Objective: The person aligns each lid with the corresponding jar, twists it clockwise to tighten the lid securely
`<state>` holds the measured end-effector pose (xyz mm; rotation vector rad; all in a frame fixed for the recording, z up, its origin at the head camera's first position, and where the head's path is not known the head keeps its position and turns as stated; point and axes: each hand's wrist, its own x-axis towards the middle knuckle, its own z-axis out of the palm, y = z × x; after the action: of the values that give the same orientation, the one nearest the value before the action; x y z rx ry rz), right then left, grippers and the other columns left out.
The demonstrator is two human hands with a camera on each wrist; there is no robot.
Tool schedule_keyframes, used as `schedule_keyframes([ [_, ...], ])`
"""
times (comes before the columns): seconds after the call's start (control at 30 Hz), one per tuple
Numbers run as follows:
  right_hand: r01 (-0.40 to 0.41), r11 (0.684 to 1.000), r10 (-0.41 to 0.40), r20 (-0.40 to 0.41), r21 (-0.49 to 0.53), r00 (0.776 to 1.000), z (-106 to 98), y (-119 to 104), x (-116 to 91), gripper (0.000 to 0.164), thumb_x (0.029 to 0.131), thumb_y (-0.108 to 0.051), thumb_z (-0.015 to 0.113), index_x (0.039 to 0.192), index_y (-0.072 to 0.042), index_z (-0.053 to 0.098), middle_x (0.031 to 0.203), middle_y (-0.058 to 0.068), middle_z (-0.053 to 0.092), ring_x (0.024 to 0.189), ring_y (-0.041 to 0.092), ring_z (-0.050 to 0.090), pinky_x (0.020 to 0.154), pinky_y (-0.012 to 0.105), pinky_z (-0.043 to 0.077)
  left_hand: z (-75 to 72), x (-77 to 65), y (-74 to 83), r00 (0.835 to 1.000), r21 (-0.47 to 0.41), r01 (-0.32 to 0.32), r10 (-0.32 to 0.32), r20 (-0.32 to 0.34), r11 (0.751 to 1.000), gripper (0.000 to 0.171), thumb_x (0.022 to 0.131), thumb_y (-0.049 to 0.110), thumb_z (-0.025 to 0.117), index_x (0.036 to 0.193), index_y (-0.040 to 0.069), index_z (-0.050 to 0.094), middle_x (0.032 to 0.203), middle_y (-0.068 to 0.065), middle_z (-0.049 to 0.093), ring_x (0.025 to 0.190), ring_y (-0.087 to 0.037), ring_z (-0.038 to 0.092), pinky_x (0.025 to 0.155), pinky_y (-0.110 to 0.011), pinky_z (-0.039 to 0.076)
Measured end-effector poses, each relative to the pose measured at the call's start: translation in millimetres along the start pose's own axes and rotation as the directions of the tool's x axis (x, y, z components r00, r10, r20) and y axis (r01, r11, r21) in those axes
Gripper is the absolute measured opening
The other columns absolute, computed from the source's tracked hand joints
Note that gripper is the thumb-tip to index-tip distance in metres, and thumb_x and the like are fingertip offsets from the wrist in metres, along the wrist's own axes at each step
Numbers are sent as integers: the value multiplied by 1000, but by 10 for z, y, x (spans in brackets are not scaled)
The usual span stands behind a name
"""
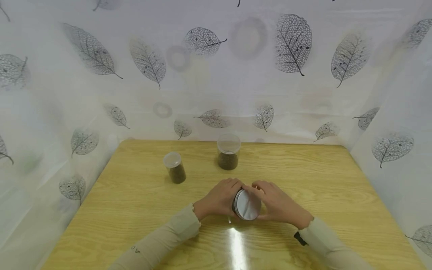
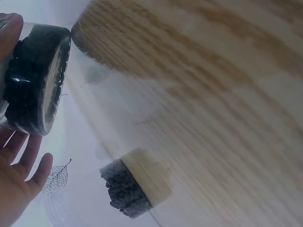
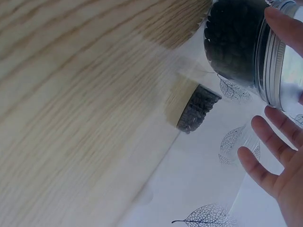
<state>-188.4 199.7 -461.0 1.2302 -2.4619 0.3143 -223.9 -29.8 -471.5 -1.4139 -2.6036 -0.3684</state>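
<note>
Both hands are at one clear jar filled with dark bean-like pieces, above the front middle of the wooden table. My left hand grips the jar's body from the left. From the other side my right hand holds the rim of its silver screw lid, thumb and forefinger around it. In the right wrist view the lid sits on the jar, and the other right fingers stand spread below it. The jar leans, its lid toward my right hand.
Farther back on the table stand two clear jars part-filled with dark pieces: a narrower jar at left and a wider jar near the back edge. A white leaf-print curtain surrounds the table's back and sides.
</note>
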Motion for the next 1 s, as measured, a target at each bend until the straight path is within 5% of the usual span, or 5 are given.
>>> schedule_keyframes([
  [0.37,-104,995,104,17,9,994,-4,-79,12,99,46,-46,88,130,-9,51,108,2,56,100,16,54,84,38,49,-2,-5,3,1000,-3,11,-11,-8,1000,94,51,64,81,123,13,49,116,3,55,104,-10,53,93,-26,47],
  [0.6,-198,980,198,47,-9,979,-11,-159,1,96,50,-49,86,129,-9,49,108,0,57,101,17,55,83,40,50,-5,-5,8,1000,7,0,0,-31,1000,92,51,65,81,120,13,50,114,3,56,102,-10,54,90,-26,48],
  [1.0,-205,975,208,25,-87,978,7,-195,-34,110,46,-58,86,134,-6,46,106,3,57,97,19,56,78,41,51,-14,0,3,1000,-19,0,-1,-3,1000,94,49,61,83,123,14,48,117,3,55,105,-11,53,93,-27,47],
])
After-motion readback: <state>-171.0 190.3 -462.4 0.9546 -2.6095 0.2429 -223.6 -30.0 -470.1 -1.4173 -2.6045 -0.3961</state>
